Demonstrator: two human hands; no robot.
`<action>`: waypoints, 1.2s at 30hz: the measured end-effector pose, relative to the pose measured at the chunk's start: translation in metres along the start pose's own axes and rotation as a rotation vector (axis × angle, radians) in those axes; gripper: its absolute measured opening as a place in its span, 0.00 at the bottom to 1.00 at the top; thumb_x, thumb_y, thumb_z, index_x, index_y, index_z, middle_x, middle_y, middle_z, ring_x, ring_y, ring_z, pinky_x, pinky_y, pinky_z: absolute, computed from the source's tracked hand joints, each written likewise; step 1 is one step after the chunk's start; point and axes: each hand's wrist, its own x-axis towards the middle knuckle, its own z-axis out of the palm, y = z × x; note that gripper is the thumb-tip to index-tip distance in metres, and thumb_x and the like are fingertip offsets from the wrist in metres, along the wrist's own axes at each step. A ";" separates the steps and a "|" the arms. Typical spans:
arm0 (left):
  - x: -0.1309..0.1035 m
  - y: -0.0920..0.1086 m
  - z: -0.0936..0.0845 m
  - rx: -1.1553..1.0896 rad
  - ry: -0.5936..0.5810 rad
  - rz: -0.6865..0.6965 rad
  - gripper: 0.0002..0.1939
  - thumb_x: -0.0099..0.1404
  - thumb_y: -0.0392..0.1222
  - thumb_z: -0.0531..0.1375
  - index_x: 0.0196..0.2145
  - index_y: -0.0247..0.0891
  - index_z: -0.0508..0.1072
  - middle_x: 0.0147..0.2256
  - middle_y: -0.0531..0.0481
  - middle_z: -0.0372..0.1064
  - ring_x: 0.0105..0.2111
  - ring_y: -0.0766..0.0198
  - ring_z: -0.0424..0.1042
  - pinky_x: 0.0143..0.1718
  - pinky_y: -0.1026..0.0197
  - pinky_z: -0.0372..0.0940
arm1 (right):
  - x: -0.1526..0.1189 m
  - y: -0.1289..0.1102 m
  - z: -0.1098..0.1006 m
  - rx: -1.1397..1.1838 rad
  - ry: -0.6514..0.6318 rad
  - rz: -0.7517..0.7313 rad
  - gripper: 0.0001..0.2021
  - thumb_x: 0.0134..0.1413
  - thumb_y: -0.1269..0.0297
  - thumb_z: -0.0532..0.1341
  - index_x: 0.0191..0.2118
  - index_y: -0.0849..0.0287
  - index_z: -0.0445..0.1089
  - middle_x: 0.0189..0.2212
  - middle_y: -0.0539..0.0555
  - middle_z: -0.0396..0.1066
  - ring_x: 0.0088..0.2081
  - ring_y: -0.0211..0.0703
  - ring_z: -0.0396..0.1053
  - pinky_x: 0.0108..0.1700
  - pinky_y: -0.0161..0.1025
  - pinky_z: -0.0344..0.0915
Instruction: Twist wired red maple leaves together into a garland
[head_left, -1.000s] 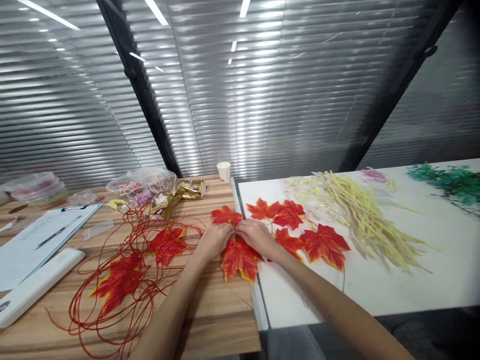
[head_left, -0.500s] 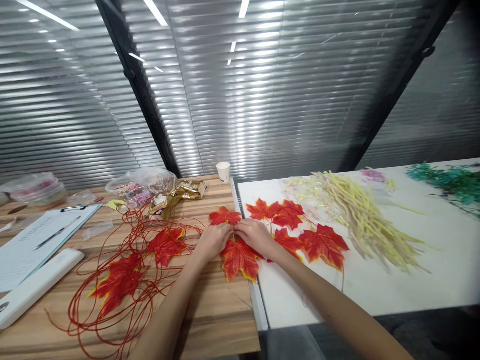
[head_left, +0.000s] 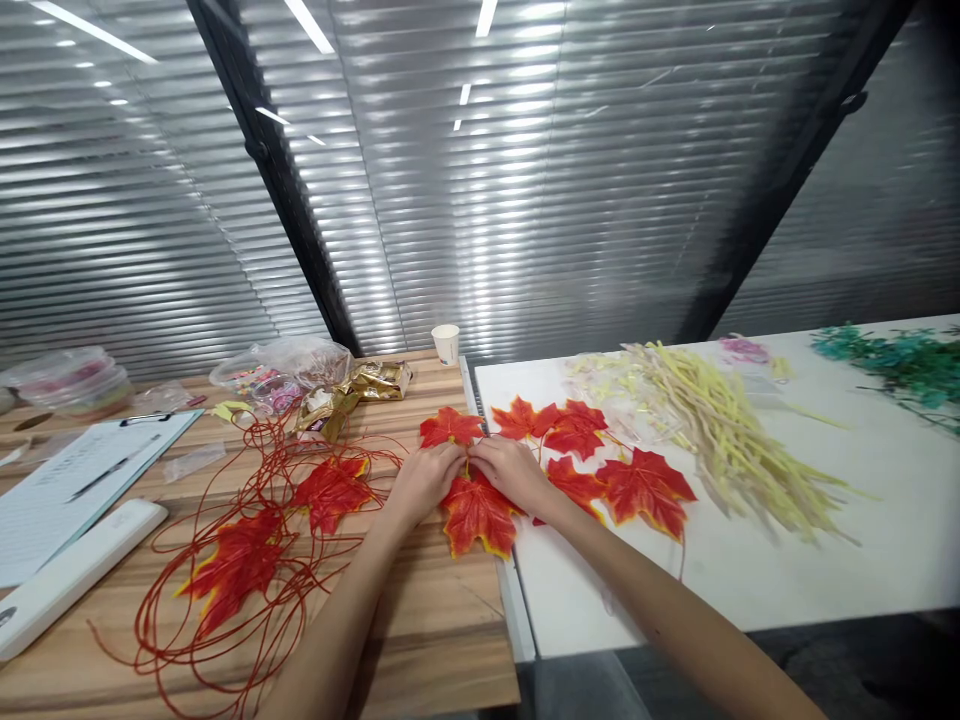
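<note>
My left hand [head_left: 426, 478] and my right hand [head_left: 511, 470] meet over the seam between two tables, fingers pinched close together. Between the fingertips runs a thin yellowish leaf stem [head_left: 469, 462], partly covered by them. One red artificial maple leaf [head_left: 451, 427] spreads just beyond the fingertips, and a larger maple leaf [head_left: 481, 515] with yellow edges lies on the near side. Several more leaves, such as this maple leaf [head_left: 646, 492], lie to the right on the white table. To the left, a loose tangle of red cord [head_left: 196, 655] surrounds two other maple leaves.
Pale yellow strands [head_left: 720, 440] lie on the white table [head_left: 810, 560], with green foliage [head_left: 892, 365] farther right. On the wooden table [head_left: 442, 640] are a clipboard [head_left: 90, 480], a long white device [head_left: 75, 575], gold wrappers [head_left: 379, 380] and a paper cup [head_left: 445, 345].
Both hands stay pinched at the same spot. The far leaf has shifted very slightly; the camera view has drifted a little.
</note>
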 end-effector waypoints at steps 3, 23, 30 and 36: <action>0.000 0.000 0.000 -0.009 0.012 -0.009 0.15 0.66 0.44 0.42 0.37 0.39 0.67 0.36 0.50 0.69 0.35 0.66 0.69 0.34 0.67 0.58 | 0.000 0.000 0.001 -0.023 0.002 0.021 0.11 0.59 0.67 0.50 0.31 0.59 0.68 0.29 0.50 0.68 0.32 0.35 0.63 0.32 0.31 0.53; 0.000 -0.001 0.000 0.043 0.069 -0.054 0.14 0.66 0.45 0.44 0.34 0.38 0.66 0.33 0.52 0.70 0.33 0.67 0.69 0.30 0.66 0.56 | -0.001 -0.003 0.000 0.322 0.051 0.175 0.15 0.58 0.68 0.48 0.49 0.53 0.64 0.40 0.52 0.70 0.38 0.39 0.68 0.41 0.35 0.62; -0.001 -0.002 0.001 0.038 0.068 -0.066 0.15 0.66 0.46 0.42 0.36 0.39 0.66 0.35 0.52 0.70 0.34 0.66 0.69 0.31 0.66 0.56 | 0.002 -0.005 -0.002 0.551 0.044 0.152 0.12 0.56 0.64 0.50 0.39 0.55 0.71 0.35 0.51 0.72 0.35 0.39 0.69 0.39 0.35 0.63; 0.000 -0.002 0.000 -0.001 0.053 -0.082 0.14 0.66 0.45 0.43 0.38 0.40 0.66 0.36 0.52 0.70 0.35 0.66 0.69 0.32 0.66 0.57 | 0.003 -0.002 0.003 0.797 0.004 0.218 0.12 0.52 0.62 0.55 0.40 0.58 0.71 0.37 0.53 0.71 0.36 0.40 0.69 0.41 0.37 0.65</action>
